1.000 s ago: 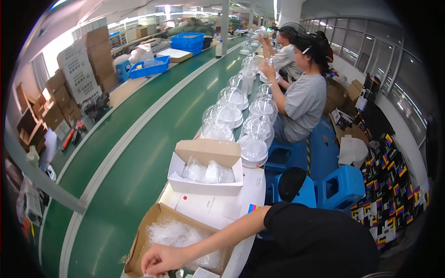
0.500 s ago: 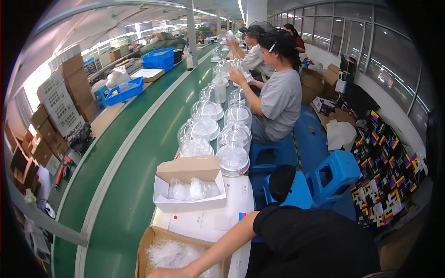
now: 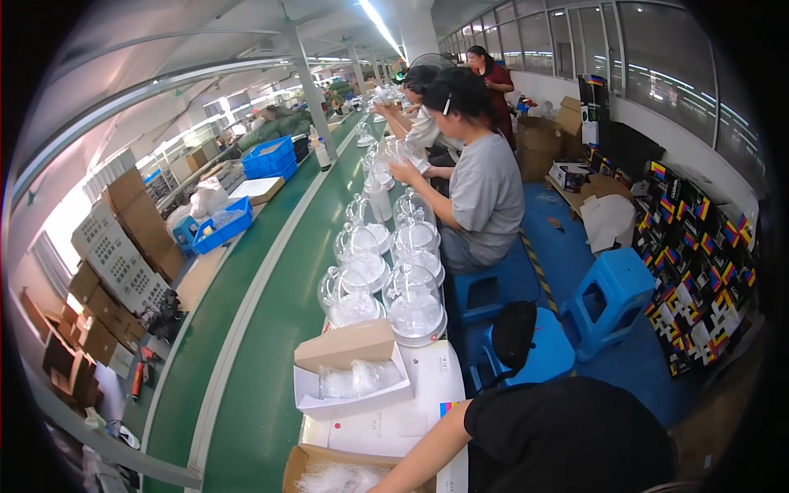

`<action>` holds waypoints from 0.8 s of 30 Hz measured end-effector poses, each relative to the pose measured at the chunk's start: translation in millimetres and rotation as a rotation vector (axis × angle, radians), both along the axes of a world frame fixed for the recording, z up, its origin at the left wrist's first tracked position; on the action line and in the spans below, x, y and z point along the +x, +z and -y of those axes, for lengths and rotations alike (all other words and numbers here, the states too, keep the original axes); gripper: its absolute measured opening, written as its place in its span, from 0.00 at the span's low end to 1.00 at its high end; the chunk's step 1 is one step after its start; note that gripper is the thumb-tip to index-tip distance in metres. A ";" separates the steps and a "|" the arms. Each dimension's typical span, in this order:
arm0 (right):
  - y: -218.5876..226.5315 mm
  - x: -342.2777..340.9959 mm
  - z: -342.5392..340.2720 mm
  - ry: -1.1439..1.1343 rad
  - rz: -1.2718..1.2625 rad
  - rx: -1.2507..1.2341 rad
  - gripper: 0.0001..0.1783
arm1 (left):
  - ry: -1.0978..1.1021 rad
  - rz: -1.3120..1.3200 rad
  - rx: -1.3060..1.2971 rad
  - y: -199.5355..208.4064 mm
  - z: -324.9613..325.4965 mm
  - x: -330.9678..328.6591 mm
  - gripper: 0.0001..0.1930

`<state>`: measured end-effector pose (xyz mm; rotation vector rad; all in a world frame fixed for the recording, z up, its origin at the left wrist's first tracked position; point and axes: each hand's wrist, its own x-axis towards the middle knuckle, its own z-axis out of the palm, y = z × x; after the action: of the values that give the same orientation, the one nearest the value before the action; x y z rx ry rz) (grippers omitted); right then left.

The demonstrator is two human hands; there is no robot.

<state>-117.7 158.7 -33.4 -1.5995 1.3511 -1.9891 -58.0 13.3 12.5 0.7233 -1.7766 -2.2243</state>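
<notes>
My right forearm reaches from a black sleeve toward the lower edge, over an open brown cardboard box. White stringy filler lies in that box. The right hand is cut off below the picture, so its fingers are hidden. My left hand is out of the picture. Just beyond stands a white carton with its brown flap up, holding items in clear plastic wrap. Both boxes rest on a white printed sheet.
Clear domed covers on round bases stand in two rows further along. A co-worker in grey handles a clear piece; more people are behind. A green conveyor runs left. Blue stools and piled black cartons are right.
The view has swung up and to the left, so the boxes and covers sit lower and further right. My right hand, partly visible at the lower edge before, has dropped out of the picture.
</notes>
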 end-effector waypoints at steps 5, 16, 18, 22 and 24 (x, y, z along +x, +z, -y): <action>14.3 -0.4 -10.2 0.160 0.099 0.249 0.08 | 0.227 0.132 0.255 1.1 13.2 51.5 0.06; 16.9 -9.9 -2.7 -0.075 0.154 0.269 0.04 | 0.042 -0.228 0.242 -23.8 -4.8 53.8 0.05; 17.4 -6.5 -2.1 -0.078 0.131 0.256 0.05 | 0.034 -0.301 0.210 -23.6 -3.8 59.7 0.05; 19.7 -4.4 -6.1 -0.132 0.162 0.314 0.05 | -0.036 -0.174 -0.013 -23.8 -6.2 68.5 0.06; 19.2 -3.5 -8.1 -0.165 0.175 0.304 0.05 | -0.035 -0.185 -0.067 -19.8 -12.7 66.7 0.06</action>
<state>-121.2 166.8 -14.2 -1.1862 1.6640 -1.8493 8.7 26.0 -7.4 0.4605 -1.7754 -2.1636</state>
